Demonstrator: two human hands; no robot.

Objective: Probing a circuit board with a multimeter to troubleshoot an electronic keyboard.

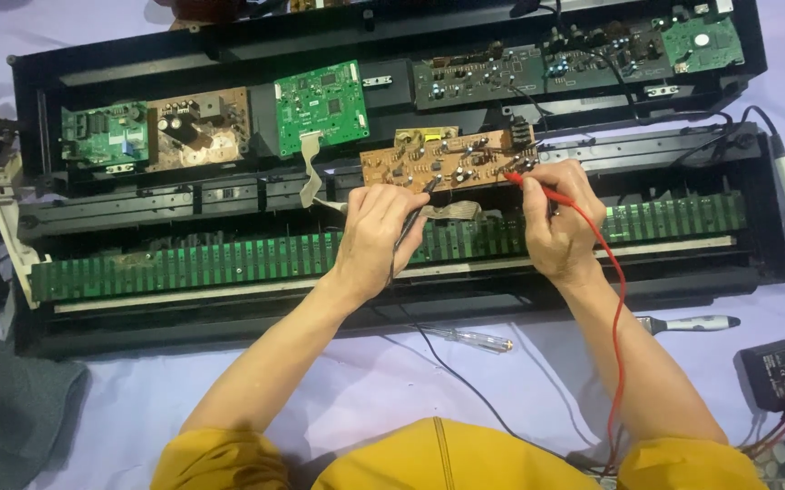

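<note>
Probes rested on the brown circuit board [448, 160], left hand [372, 238] closed round the black probe [413, 220], right hand [557, 218] pinching the red probe [537, 185]; a slipped tip risked bridging neighbouring joints.

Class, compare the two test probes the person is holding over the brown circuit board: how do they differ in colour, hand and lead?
The red probe is in the right hand; the black probe is in the left hand. The red lead loops down the right forearm; the black lead runs down between the arms. Both tips touch the brown circuit board.
</note>
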